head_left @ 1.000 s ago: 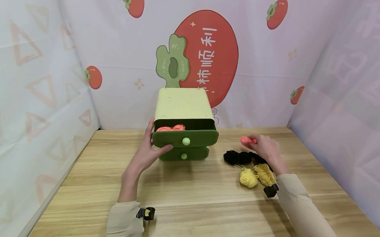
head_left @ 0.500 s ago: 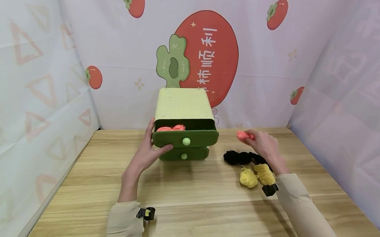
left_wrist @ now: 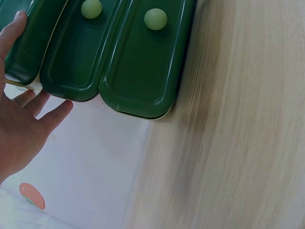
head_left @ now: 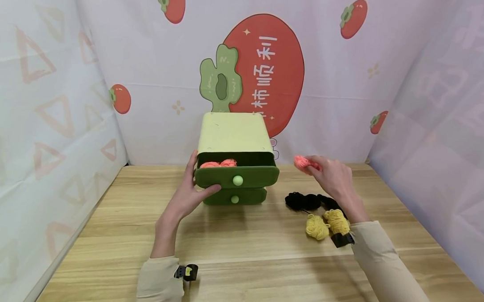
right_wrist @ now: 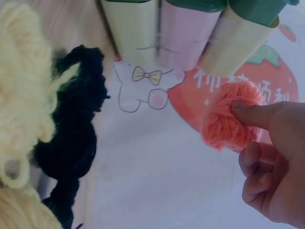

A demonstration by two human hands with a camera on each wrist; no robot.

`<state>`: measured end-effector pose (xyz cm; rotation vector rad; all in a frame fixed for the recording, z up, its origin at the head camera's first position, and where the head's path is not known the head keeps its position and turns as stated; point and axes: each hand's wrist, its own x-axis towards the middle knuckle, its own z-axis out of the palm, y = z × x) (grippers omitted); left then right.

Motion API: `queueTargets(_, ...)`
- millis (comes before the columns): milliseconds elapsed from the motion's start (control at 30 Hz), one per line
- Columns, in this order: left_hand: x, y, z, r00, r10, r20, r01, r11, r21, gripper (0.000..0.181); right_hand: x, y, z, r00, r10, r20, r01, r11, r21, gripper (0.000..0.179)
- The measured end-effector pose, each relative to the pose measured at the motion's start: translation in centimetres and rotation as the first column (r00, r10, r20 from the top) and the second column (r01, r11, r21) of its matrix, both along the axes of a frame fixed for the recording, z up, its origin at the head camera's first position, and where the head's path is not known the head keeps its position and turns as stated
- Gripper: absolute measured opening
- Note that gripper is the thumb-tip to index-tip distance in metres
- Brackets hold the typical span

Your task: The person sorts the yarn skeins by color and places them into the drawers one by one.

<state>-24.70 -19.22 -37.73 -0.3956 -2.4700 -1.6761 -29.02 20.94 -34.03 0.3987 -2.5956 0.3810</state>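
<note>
A small cabinet (head_left: 233,131) with a pale yellow top has green drawers with round knobs. Its top drawer (head_left: 215,177) stands pulled out, and coral yarn balls (head_left: 227,163) show inside at the left. My left hand (head_left: 185,195) rests against the cabinet's left side, fingers extended along it and thumb across the front of the pulled-out drawer. Right of the cabinet, my right hand (head_left: 332,176) pinches a coral yarn ball (right_wrist: 226,119) between thumb and fingers, raised above the table. Below that hand lie black yarn (head_left: 304,201) and yellow yarn balls (head_left: 317,227).
Everything stands on a wood-grain table (head_left: 246,275). Behind it hangs a printed cloth backdrop (head_left: 155,60), with cloth walls at both sides. Stacked lower drawers (left_wrist: 136,62) appear in the left wrist view. A black wrist camera (head_left: 343,240) overlaps the yellow yarn in the head view.
My right hand has lifted the coral yarn ball and carried it leftward, closer to the cabinet. My left hand and the drawer have stayed in place.
</note>
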Motion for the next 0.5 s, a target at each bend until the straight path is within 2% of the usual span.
queueTargets(300, 0.1, 0.0, 0.1, 1.000, -0.003, -0.002, 0.003, 1.000, 0.004, 0.110, 0.7, -1.3, 1.3, 0.996, 0.037, -0.078, -0.038, 0.999, -0.014, 0.025)
queueTargets(500, 0.1, 0.1, 0.1, 1.000, 0.003, 0.003, -0.003, 1.000, -0.001, 0.110, 1.2, -2.4, 2.2, 0.982, 0.087, -0.165, -0.096, 0.994, -0.048, 0.023)
